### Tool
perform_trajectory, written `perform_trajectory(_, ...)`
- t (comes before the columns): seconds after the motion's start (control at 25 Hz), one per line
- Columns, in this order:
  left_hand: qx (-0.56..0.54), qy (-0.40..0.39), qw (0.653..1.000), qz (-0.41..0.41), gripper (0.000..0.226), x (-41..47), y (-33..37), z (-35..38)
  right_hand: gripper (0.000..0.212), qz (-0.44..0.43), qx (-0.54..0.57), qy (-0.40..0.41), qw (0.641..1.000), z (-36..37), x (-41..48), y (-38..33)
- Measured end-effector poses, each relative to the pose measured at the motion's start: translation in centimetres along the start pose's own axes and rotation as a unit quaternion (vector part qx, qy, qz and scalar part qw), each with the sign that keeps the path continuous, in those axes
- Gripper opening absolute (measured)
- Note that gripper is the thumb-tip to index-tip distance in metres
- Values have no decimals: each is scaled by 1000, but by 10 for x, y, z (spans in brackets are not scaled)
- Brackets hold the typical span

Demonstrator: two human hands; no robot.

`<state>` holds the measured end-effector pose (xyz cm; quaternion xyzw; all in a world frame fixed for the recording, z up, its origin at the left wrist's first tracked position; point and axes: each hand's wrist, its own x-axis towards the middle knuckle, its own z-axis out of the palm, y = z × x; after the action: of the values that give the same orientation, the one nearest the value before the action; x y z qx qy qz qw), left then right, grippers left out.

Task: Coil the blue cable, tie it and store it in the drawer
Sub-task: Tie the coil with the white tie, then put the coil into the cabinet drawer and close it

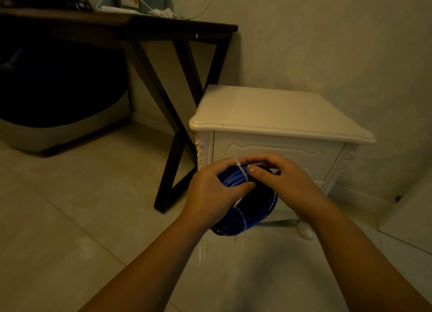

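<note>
1. You held the blue cable (252, 218) in both hands, in the air in front of the white nightstand (268, 115) and above the tiled floor (70, 218). It was wound into a round coil of many strands.
2. Your left hand (210, 190) gripped the left side of the coil. Its fingers curled over the top and the thumb pressed across the strands from below.
3. Your right hand (282, 180) gripped the top of the coil just beside the left one. Its fingers curled over the far side and the thumb lay on the strands.
4. A white zip tie (242, 173) wrapped the coil between your two thumbs, its thin tail sticking up past your fingers.
5. A second white tie (243, 220) ringed the lower part of the coil, which hung free below your hands.
6. The drawer (304, 155) sat closed in the nightstand's front, directly behind your hands, which partly hid it.
7. To the left stood a dark desk (117, 24) with crossed legs. White cords and clutter lay on top of it, too dim to make out.
</note>
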<state>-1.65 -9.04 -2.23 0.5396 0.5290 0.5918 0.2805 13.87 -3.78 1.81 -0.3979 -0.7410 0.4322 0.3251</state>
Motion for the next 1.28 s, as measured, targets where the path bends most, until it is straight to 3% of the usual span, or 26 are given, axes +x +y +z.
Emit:
perform_trajectory(0.08,-19,30,998,-55,40,6,-3,-4,20,33,21,52,998,-5,11,15)
perform_trajectory(0.16,-82,93,980,-157,41,14,-10,-9,28,77,-41,117,989,-12,28,50)
perform_trajectory(0.28,-189,136,928,-291,45,25,-22,-23,45,151,-233,73,958,-17,53,111)
perform_trajectory(0.36,-217,132,914,-316,42,32,-27,-29,56,153,-337,41,928,-17,74,138)
perform_trajectory(0.52,-256,133,911,-296,30,38,-26,-36,47,90,-430,177,881,-18,102,125)
perform_trajectory(0.56,-267,134,909,-289,29,40,-26,-37,45,76,-459,180,867,-21,108,120)
perform_trajectory(0.72,-311,128,899,-280,26,41,-19,-36,47,137,-505,6,852,-26,121,110)
perform_trajectory(0.84,-342,122,888,-282,14,36,-9,-29,17,160,-500,-35,850,-29,109,96)
perform_trajectory(0.92,-378,118,871,-291,13,32,-1,-25,23,170,-514,-101,835,-35,92,85)
perform_trajectory(0.96,-399,113,860,-298,15,29,5,-21,26,179,-494,-119,843,-40,79,76)
perform_trajectory(1.0,-421,107,847,-307,17,27,10,-16,30,185,-431,-122,875,-45,64,61)
perform_trajectory(1.04,-438,100,834,-320,20,27,15,-11,35,213,-279,-101,931,-52,49,42)
perform_trajectory(1.08,-454,91,821,-335,24,26,21,-5,45,243,-67,-73,965,-58,33,21)
perform_trajectory(1.12,-462,84,811,-348,28,27,29,2,54,249,114,-71,959,-65,20,4)
perform_trajectory(1.16,-463,76,808,-357,31,28,38,9,59,231,199,-78,949,-70,11,-10)
perform_trajectory(1.28,-385,40,859,-335,23,45,63,24,41,206,230,-28,951,-86,13,-25)
